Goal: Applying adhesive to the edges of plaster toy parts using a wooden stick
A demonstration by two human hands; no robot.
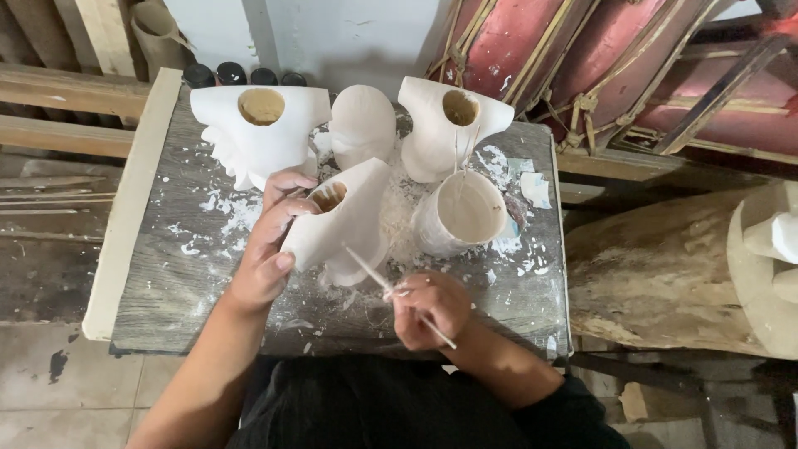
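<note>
My left hand [270,249] grips a white carving [345,218], tilted on the desk [166,274] in front of me. My right hand [432,306] pinches a thin stick [391,287], tip near the carving. A pot [461,212] stands just right of the carving.

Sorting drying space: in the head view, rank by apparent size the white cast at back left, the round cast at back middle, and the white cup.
1. Back-left cast, clearly largest.
2. Round cast and white cup: look alike, unranked.
</note>
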